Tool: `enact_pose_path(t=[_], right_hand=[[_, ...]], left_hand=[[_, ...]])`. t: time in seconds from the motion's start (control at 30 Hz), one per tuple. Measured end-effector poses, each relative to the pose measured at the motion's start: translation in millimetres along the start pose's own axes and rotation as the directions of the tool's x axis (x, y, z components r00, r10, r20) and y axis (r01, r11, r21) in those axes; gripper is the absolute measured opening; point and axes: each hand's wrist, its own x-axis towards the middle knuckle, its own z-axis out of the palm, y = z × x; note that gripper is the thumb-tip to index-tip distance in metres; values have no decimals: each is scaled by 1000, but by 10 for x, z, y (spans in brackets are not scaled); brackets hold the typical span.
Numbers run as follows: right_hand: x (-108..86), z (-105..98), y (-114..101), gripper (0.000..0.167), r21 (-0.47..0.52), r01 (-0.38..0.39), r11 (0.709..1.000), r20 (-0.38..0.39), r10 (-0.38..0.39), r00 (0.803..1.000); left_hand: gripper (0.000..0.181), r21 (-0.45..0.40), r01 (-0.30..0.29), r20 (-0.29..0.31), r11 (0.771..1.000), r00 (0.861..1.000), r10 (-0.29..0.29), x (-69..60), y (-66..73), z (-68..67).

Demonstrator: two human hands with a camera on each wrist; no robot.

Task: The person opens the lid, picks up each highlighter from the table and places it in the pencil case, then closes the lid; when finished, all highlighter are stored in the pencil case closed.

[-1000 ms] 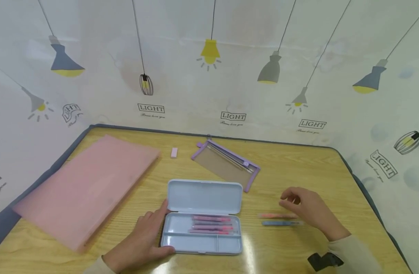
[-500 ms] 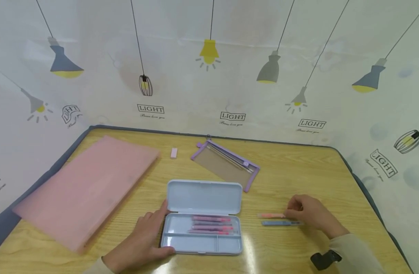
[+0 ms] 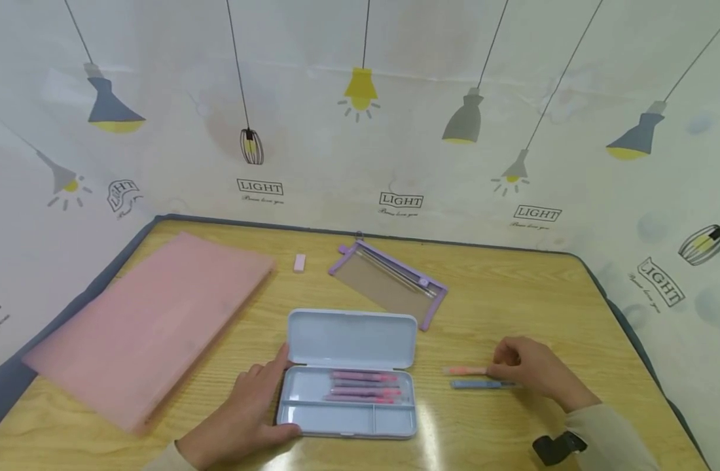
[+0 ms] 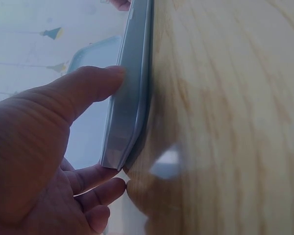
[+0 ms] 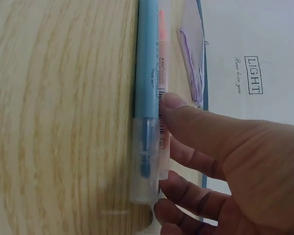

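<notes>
A light-blue pencil case (image 3: 351, 337) lies open on the table, with several pink and purple pens (image 3: 364, 387) in its long upper compartment. My left hand (image 3: 245, 402) grips the case's left end, thumb on the near side, fingers round the end and back. Right of the case, an orange-pink highlighter (image 3: 466, 371) and a blue highlighter (image 3: 478, 384) lie side by side. With thumb and fingertips, my right hand (image 3: 533, 369) pinches the orange-pink one near its right end. In the right wrist view the blue highlighter (image 5: 147, 88) has a clear cap and lies just beside it.
A large pink folder (image 3: 154, 320) covers the table's left side. Behind the case are a small pale-pink eraser (image 3: 299, 263) and a purple-edged mesh zip pouch (image 3: 389, 288) with thin sticks inside. A lamp-printed curtain (image 3: 313, 131) stands behind the table.
My right hand has come down onto the orange-pink highlighter's right end and now pinches it. The left hand and the pencil case have stayed in place.
</notes>
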Motion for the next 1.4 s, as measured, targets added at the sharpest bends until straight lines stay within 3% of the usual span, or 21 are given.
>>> enact_pose_path(t=[0.6, 0.83, 1.1, 1.4], right_hand=[[42, 30, 43, 16, -4, 25, 1000, 4, -25, 1000], [-9, -25, -10, 13, -82, 41, 996, -81, -48, 996], [-129, -159, -250, 18, -84, 94, 992, -132, -105, 986], [-283, -177, -747, 12, -55, 220, 974, -154, -226, 962]], left_hand=[[119, 8, -12, -12, 1000, 1000, 12, -15, -9, 12], [118, 8, -24, -19, 1000, 1000, 24, -13, -14, 10], [117, -12, -10, 1, 1000, 1000, 10, -6, 10, -16], [117, -10, 4, 9, 1000, 1000, -4, -1, 6, -9]])
